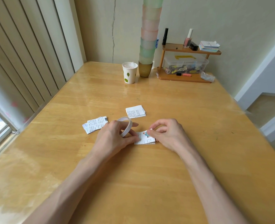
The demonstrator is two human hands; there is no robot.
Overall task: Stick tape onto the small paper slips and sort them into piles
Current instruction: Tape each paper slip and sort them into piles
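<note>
Slip [144, 140] pinched at edge by right hand [167, 134]; left hand [114, 138] grips tape roll [126, 126].

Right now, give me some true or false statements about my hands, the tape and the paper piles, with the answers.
1. The left hand holds the tape roll. True.
2. The right hand lies flat and empty on the table. False: it pinches the slip at its far corner.
3. Two piles of slips, a left pile and a far pile, lie beyond the hands. True.
4. The paper cup has tipped over. False: it stands upright.
</note>
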